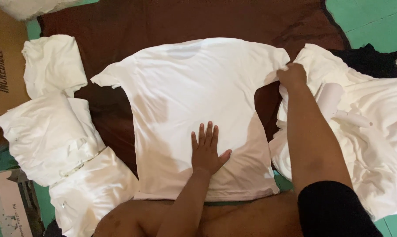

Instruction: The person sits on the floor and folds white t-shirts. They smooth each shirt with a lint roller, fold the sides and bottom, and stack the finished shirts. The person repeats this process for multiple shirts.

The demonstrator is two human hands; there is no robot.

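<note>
White t-shirt (pixel 185 109) looks light, floppy. Left hand (pixel 206 151) presses it flat, fingers spread; right hand (pixel 291 75) pinches the 3 o'clock sleeve, probably the best grab spot.

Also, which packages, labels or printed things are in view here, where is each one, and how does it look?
Cardboard box: upper left edge, beside the folded white shirts; brown, flat side with dark print.
Printed card or booklet: lower left corner on the green floor; pale pinkish rectangle with a grey border, partly cut off.
No screens or signs.

Hands (pixel 206 149) flatten white shirt (pixel 194 101) (sleeve pinched).
</note>
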